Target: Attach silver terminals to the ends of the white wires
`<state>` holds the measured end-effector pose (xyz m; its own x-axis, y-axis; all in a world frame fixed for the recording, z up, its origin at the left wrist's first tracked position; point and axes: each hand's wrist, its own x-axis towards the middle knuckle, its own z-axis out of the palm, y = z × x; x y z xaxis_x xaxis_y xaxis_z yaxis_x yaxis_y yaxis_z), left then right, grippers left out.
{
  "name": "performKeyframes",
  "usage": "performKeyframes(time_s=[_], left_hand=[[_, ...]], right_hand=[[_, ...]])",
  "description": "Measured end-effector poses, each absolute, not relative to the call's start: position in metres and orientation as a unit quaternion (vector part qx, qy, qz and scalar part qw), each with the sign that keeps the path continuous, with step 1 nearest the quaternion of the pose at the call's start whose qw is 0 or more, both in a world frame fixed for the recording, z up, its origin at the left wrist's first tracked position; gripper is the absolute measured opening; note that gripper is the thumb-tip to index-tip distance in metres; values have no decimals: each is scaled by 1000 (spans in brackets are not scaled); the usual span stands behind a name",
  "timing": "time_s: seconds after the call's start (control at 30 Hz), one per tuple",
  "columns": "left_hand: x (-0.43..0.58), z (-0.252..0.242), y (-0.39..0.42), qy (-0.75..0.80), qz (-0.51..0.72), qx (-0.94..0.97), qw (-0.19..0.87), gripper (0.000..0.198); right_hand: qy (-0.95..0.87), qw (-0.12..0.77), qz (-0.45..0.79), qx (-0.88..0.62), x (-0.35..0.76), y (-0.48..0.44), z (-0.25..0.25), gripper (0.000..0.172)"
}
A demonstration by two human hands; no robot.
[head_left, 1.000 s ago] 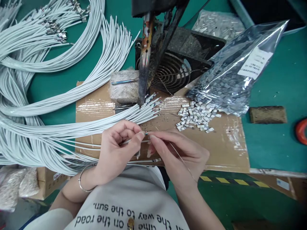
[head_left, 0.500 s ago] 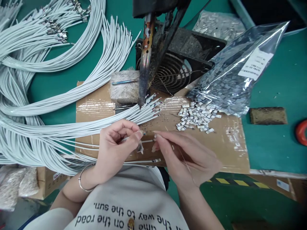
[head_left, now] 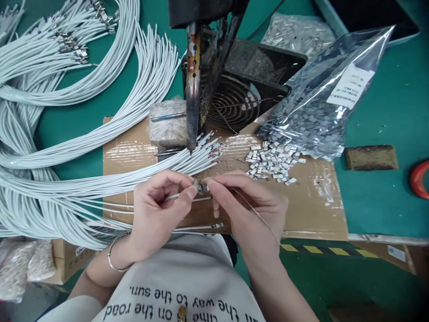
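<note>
My left hand (head_left: 162, 212) is closed in a pinch around a white cable (head_left: 172, 197), its end at the fingertips. Opposite it, my right hand (head_left: 250, 203) pinches a tiny piece between thumb and forefinger; this looks like a small metal connector (head_left: 205, 188), mostly covered by the fingers. The two sets of fingertips nearly meet. A thin wire (head_left: 258, 215), resembling solder, runs across my right palm. Above the hands points the dark tip of a soldering iron (head_left: 192, 138). Beyond my left hand lies a bundle of white cables (head_left: 161, 167).
Small white-and-silver connectors (head_left: 273, 161) are heaped on the cardboard (head_left: 315, 201) beside an open plastic bag (head_left: 321, 112). A black fan (head_left: 234, 100) sits behind the iron. More cable bundles (head_left: 110, 120) cover the left. A brown block (head_left: 371, 158) and red ring-shaped object (head_left: 418, 179) are at right.
My right hand has moved left, bringing its fingertips up to those of my left hand. The whole view has shifted slightly.
</note>
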<state>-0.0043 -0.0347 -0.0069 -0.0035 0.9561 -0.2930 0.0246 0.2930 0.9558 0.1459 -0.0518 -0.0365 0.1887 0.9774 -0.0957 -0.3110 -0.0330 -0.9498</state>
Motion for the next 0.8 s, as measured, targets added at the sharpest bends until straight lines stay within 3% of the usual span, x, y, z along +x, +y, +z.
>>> performKeyframes(time_s=[0.8], left_hand=[[-1,-4,-34,588,400,456,535,13]], right_hand=[[-410,575,504,-498,148,-48,-38,20]])
